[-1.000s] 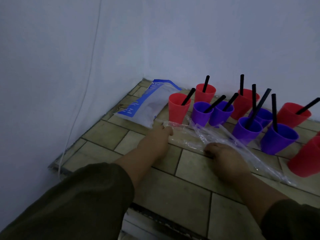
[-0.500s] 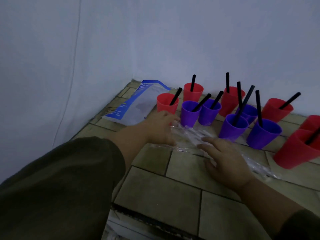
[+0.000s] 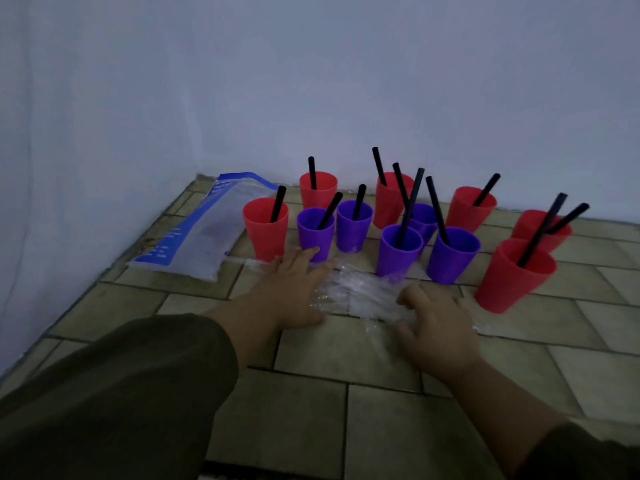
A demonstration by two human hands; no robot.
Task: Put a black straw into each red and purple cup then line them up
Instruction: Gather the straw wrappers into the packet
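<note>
Both hands rest on the clear wrapper (image 3: 360, 294) at mid-frame: the left hand (image 3: 291, 292) flat with straight fingers, the right hand (image 3: 436, 327) spread, seemingly pressing rather than pinching. Just above, red cups (image 3: 265, 237) and purple cups (image 3: 452, 261) cluster unaligned, each holding a black straw (image 3: 436, 206)

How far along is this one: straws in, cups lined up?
Done: each red cup and purple cup in view holds a black straw. In hand: left hand and right hand rest on the clear wrapper. Left: cups stand clustered, not lined up.
</note>
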